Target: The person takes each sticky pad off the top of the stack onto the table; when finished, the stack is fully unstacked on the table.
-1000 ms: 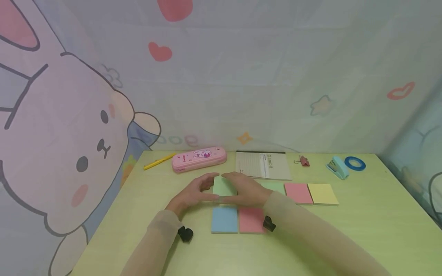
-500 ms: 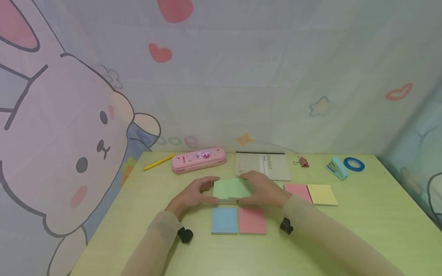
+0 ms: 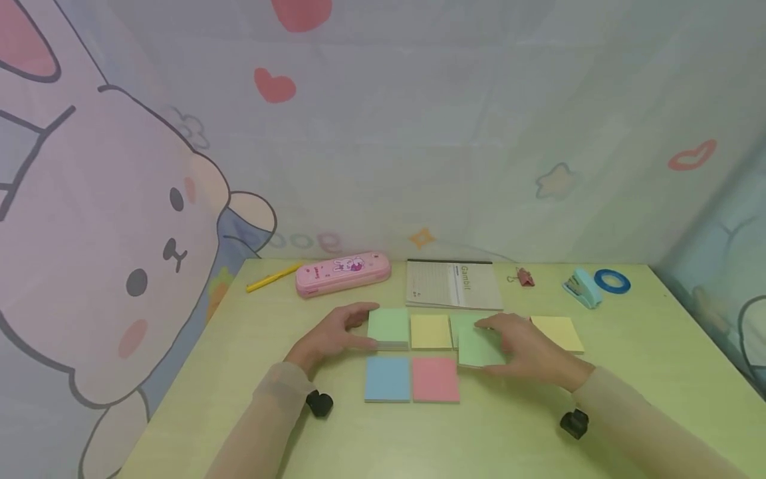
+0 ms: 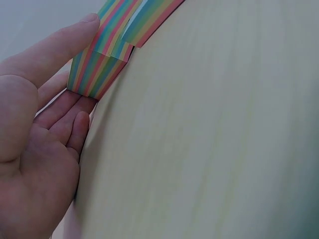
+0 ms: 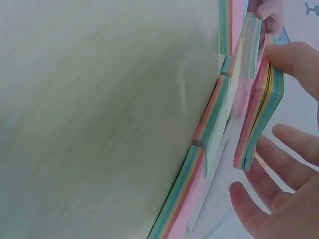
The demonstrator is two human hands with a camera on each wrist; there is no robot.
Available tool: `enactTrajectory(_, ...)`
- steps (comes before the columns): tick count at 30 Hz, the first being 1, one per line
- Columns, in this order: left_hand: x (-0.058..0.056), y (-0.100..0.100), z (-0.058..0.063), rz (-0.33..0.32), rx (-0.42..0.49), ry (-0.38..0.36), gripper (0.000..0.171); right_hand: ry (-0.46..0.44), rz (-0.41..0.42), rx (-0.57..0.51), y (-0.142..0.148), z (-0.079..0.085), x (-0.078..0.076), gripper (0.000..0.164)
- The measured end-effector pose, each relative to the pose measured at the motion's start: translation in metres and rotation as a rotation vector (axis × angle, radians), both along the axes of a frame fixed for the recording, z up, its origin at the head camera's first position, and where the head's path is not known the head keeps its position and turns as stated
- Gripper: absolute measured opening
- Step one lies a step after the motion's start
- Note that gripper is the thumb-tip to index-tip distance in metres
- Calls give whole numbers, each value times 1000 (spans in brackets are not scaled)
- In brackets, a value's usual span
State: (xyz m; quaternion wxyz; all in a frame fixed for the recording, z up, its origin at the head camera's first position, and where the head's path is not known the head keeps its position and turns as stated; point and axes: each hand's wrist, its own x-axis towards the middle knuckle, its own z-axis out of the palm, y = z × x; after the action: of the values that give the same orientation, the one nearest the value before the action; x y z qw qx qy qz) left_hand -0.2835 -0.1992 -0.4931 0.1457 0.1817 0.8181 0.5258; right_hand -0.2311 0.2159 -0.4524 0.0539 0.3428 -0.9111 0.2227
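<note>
My left hand (image 3: 329, 338) holds the sides of a stack of sticky notes (image 3: 387, 327) with a green top, thumb at the near edge and fingers at the far edge. Striped layers show along the stack's side (image 4: 97, 72) in the left wrist view. Between thumb and fingers, my right hand (image 3: 529, 349) grips a green-topped sticky note pad (image 3: 480, 347), raised above the table. Under it, another green pad (image 3: 463, 322) is partly covered. A yellow pad (image 3: 431, 332) lies between the stack and that green pad. Blue (image 3: 387, 380) and pink (image 3: 435, 380) pads lie in front.
Another yellow pad (image 3: 556, 334) lies right of my right hand. Along the back stand a yellow pen (image 3: 273, 278), a pink pencil case (image 3: 344, 273), a notebook (image 3: 453, 285), a red binder clip (image 3: 524, 277), a mint stapler (image 3: 583, 289) and blue tape (image 3: 612, 281).
My right hand has slid the green pad off the left stack and carried it right, uncovering the yellow pad and now hiding the right-hand pink one. My left hand has stayed at the stack.
</note>
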Motion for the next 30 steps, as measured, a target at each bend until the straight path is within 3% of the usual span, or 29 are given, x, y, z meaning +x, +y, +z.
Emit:
enactTrajectory(13,2,2,4,2,-8,5,81,-111,53,126,5,-14,34,71)
enactTrajectory(30,1,1,2,1,3,2,83,-137,30,147,-3,-13,31,78)
